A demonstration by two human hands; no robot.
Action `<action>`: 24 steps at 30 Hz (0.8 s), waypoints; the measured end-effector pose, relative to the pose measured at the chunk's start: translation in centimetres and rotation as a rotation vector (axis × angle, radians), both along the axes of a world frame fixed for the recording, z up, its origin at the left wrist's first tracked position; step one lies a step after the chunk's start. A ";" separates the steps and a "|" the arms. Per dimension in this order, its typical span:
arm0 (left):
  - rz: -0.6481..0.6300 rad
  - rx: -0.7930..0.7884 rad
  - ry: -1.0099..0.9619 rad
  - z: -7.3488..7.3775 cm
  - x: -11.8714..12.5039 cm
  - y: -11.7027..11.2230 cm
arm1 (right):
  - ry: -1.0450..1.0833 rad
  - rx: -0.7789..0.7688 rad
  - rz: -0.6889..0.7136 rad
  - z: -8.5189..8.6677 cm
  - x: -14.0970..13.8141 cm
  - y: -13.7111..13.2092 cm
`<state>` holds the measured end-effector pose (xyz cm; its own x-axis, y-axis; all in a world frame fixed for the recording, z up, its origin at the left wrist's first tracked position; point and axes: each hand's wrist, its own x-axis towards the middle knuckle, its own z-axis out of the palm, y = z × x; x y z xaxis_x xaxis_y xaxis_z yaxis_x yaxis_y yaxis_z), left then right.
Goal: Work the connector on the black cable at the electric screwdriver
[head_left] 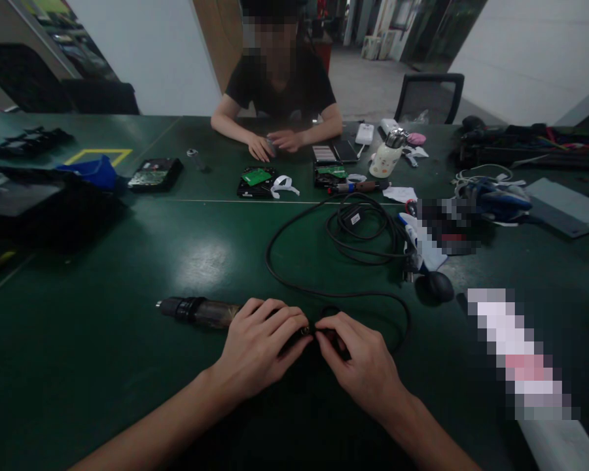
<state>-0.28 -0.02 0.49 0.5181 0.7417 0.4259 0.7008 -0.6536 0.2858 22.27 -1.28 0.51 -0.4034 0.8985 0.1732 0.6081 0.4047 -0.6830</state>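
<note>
An electric screwdriver lies low over the green table, its bit pointing left. My left hand is wrapped over the rear of its body. The tool's back end shows between my thumb and fingers. Just to the right, my right hand pinches the end of a black cable close to that back end. Fingers hide most of the cable's connector, and I cannot tell whether it touches the tool. From my right hand the cable loops away to a loose coil in the middle of the table.
Across the table sits a person whose hands are around a small object. Before them lie hard drives, another screwdriver and a pale cup of bits. A black rubber bulb lies right; a black bag is left.
</note>
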 end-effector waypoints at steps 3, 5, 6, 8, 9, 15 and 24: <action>-0.040 -0.010 -0.004 0.1 -0.1 -0.1 | 0.001 0.004 -0.006 0.0 0.0 0.0; -0.030 -0.001 -0.008 -0.1 -0.1 -0.1 | -0.005 0.009 -0.009 0.0 0.0 0.0; -0.014 0.004 -0.009 -0.2 -0.1 0.0 | -0.007 0.013 -0.009 0.0 0.0 0.0; 0.014 0.005 -0.005 -0.5 0.0 0.0 | -0.006 0.020 -0.005 -0.1 0.0 0.0; 0.021 0.005 -0.004 -0.5 0.0 0.0 | -0.005 0.021 -0.004 -0.1 0.0 0.0; -0.025 -0.012 -0.005 -0.3 -0.1 -0.1 | 0.012 0.015 -0.003 -0.1 0.0 0.0; -0.003 -0.030 -0.012 -0.1 0.1 -0.2 | 0.023 -0.004 -0.009 -0.1 -0.1 0.0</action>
